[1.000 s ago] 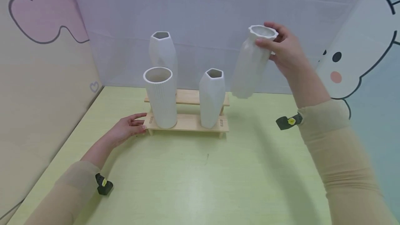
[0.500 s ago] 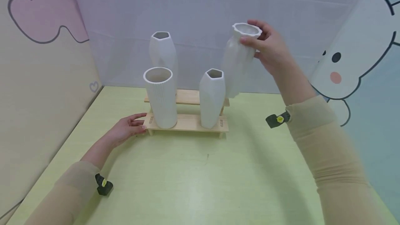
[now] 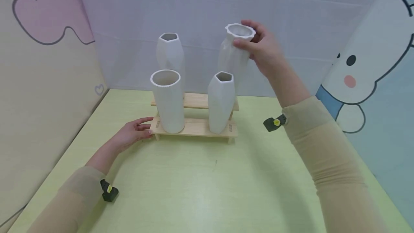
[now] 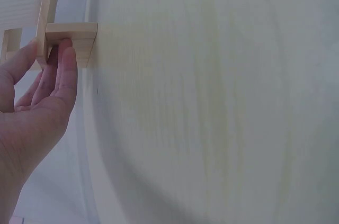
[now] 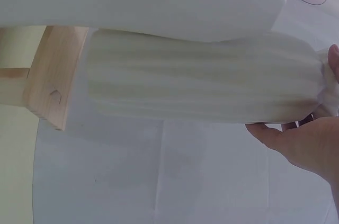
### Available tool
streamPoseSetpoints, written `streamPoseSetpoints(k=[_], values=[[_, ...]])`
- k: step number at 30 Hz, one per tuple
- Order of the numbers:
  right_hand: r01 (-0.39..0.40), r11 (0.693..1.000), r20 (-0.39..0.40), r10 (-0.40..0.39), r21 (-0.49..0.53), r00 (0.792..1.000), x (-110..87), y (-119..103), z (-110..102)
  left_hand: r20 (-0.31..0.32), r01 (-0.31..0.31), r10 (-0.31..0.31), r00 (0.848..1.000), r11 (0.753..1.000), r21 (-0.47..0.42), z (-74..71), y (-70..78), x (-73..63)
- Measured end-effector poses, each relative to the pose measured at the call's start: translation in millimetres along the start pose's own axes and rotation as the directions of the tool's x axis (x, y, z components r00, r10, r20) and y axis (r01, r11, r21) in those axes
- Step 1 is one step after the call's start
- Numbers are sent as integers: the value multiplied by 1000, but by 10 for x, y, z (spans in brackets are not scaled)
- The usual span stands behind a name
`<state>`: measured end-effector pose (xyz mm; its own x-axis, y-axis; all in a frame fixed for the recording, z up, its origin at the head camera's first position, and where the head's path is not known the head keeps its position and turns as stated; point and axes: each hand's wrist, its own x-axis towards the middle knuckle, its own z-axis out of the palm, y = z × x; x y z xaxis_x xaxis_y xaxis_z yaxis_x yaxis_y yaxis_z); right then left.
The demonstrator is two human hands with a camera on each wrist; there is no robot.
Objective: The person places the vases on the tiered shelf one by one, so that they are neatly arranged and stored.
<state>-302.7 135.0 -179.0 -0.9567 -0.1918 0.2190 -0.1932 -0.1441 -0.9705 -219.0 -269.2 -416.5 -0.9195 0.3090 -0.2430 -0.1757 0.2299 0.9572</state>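
Note:
My right hand grips a white fluted vase by its neck, under the scalloped rim. In the right wrist view the vase's base is close over the upper board of a two-step wooden rack. The front faceted vase hides its lower part in the head view. At the rack's left end, my left hand holds the lower board, thumb on top and fingers underneath. A ribbed cylindrical vase stands on the lower board's left, the faceted one on its right.
Another white faceted vase stands on the upper step at the back left. The rack rests on a pale yellow-green table. A pale cloth backdrop hangs behind, and printed panels flank the table at left and right.
My right hand has carried the fluted vase leftward from beside the rack to over the upper board's right end. It is more upright now. My left hand has stayed on the rack.

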Motion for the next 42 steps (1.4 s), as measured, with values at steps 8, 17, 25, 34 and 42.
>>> streamPoseSetpoints(k=[8, 17, 25, 34, 42], values=[[-24, 1000, 10, 24, -12, 1000, 47, 151, 78, -6, 6, -6, 1000, 1000, -9, 39, -11, 11], [-57, 997, 20, 59, -60, 998, 69, 273, 146, -4, 9, -9, 1000, 1000, -18, 55, 12, 10], [-67, 988, 20, 71, -137, 997, 63, 327, 203, -3, 13, -13, 1000, 1000, -15, 51, -13, 24], [-79, 979, 7, 82, -188, 997, 75, 353, 197, 1, 2, -2, 1000, 1000, -28, 46, -30, 45], [-61, 974, 26, 68, -217, 997, 69, 374, 199, 1, 0, 0, 1000, 1000, -16, 24, -46, 42]])
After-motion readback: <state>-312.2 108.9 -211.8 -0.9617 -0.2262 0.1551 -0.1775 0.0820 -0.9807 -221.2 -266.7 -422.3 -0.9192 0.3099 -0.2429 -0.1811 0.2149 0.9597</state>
